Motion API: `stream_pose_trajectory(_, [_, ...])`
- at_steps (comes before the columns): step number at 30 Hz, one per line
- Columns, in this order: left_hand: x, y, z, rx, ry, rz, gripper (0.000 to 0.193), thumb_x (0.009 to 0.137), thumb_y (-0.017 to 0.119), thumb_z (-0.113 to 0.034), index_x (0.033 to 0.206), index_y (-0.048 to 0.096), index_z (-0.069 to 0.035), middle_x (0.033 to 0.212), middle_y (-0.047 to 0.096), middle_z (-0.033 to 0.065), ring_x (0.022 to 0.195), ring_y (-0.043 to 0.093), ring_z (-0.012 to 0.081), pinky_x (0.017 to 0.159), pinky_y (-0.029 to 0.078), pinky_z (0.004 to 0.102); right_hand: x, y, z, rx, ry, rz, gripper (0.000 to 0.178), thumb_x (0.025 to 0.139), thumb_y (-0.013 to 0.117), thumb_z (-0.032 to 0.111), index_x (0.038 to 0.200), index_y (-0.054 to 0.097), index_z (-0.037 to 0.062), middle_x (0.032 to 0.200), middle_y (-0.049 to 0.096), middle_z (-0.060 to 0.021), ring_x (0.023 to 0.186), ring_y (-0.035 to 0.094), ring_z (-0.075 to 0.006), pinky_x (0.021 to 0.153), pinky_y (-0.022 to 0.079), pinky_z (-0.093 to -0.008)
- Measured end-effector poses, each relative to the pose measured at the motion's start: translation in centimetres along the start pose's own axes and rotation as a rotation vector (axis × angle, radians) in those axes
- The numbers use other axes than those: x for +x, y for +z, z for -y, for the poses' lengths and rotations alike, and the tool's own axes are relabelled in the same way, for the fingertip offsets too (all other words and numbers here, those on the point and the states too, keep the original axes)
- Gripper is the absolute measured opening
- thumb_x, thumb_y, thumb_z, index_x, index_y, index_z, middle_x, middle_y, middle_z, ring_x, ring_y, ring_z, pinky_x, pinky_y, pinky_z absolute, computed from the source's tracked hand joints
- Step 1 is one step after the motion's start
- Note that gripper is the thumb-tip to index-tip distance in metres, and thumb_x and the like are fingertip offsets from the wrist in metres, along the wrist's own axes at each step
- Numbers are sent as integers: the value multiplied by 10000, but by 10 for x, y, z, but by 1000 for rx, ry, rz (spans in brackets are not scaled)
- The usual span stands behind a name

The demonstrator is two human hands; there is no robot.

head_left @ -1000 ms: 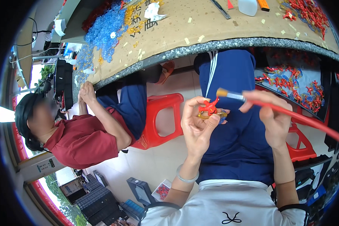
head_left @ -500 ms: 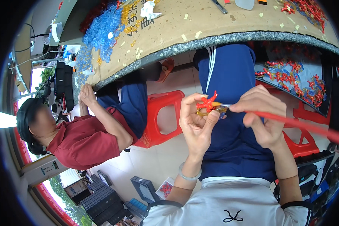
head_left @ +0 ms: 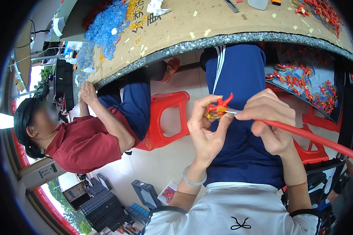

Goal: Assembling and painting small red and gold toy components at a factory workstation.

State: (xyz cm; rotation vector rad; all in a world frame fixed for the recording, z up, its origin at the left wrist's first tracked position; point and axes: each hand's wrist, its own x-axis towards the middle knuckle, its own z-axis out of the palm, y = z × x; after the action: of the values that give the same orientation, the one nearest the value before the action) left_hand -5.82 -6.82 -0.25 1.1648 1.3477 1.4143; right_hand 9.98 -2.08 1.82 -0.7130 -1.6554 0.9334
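In front of my lap, my left hand (head_left: 206, 127) pinches a small red figurine (head_left: 220, 104) with clear yellow parts at its lower side. Its thumb and fingertips close around the piece. My right hand (head_left: 271, 117) grips a slim tool (head_left: 232, 111) with a pale metal tip. That tip touches the figurine or lies right against it; which, I cannot tell. A long red handle or cord (head_left: 313, 137) runs from the right hand toward the right edge. The tool's middle is hidden by the fingers.
A stone-edged table (head_left: 208, 40) covered with cardboard spans the top, bearing blue pieces (head_left: 102, 29), red pieces (head_left: 325, 13) and a cutter (head_left: 231, 5). Below its right side sits a tray (head_left: 302, 84) of red, blue and yellow figures. A seated person (head_left: 90, 137) and red stool (head_left: 168, 117) are left.
The figurine has tilted in my left hand, its red end now pointing up and right. The tool's tip stays at it, and the red handle or cord has swung slightly lower.
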Motion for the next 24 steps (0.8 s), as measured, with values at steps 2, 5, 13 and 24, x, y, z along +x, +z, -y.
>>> stream_pose_trajectory(2, [0, 0, -4, 40, -55, -18, 358, 761, 636, 121, 1087, 521, 29, 938, 595, 87, 863, 630, 134, 759, 524, 242, 0, -2, -3, -102, -7, 12, 281, 791, 668, 298, 799, 663, 17, 715, 641, -74, 649, 600, -232, 631, 412, -313])
stream_pose_trajectory(5, [-2, 1, -4, 85, -80, -30, 343, 754, 646, 116, 1068, 539, 29, 919, 609, 88, 847, 631, 124, 760, 519, 240, 1, -5, -1, -140, -19, -20, 246, 802, 661, 271, 798, 660, 25, 713, 637, -72, 654, 599, -236, 632, 411, -317])
stream_pose_trajectory(13, [0, -1, -4, 134, -81, -33, 350, 749, 650, 117, 1069, 538, 30, 900, 617, 84, 825, 630, 120, 739, 522, 232, 0, -3, -10, -125, 19, -35, 237, 827, 643, 246, 803, 656, 11, 732, 641, -79, 663, 592, -234, 633, 410, -315])
stream_pose_trajectory(24, [2, -5, -15, -57, -277, 43, 326, 777, 614, 83, 1087, 532, 22, 902, 622, 87, 759, 621, 92, 584, 530, 199, -4, 9, -15, 38, 333, -156, 89, 827, 605, 17, 892, 647, -26, 910, 667, -111, 852, 635, -195, 771, 491, -298])
